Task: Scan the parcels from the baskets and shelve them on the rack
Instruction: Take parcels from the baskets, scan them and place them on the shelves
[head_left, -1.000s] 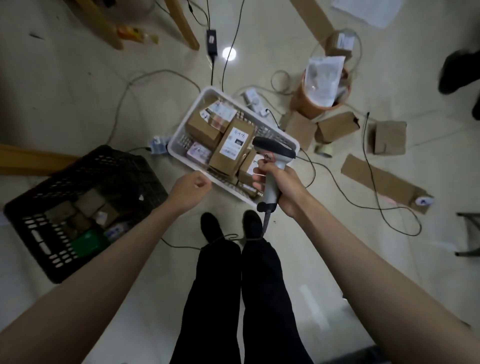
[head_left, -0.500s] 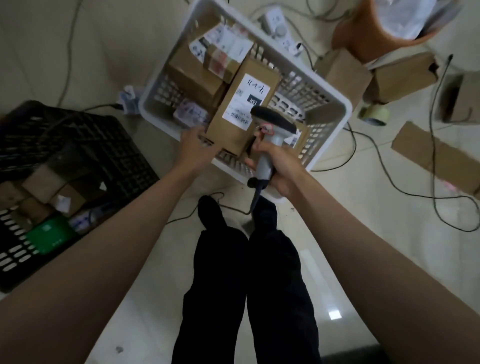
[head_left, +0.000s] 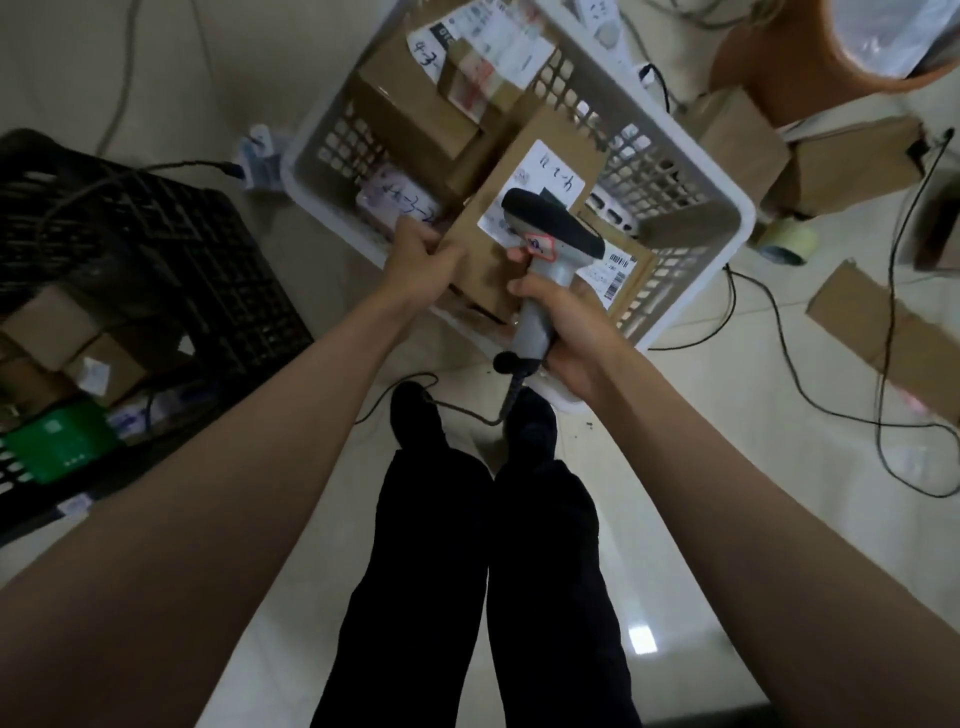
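Left hand (head_left: 415, 262) grasps the near left edge of a long cardboard parcel (head_left: 506, 208) with a white handwritten label; the parcel lies inside the white plastic basket (head_left: 691, 171), tilted across other brown parcels. Right hand (head_left: 563, 325) is clenched round the grip of a grey handheld barcode scanner (head_left: 545, 249), whose dark head sits over the parcel's label. A coiled cable runs from the scanner's base toward the floor. Left of the white basket stands a black basket (head_left: 171, 260) holding small boxes and a green packet (head_left: 60, 441). An orange bin (head_left: 769, 67) stands far right.
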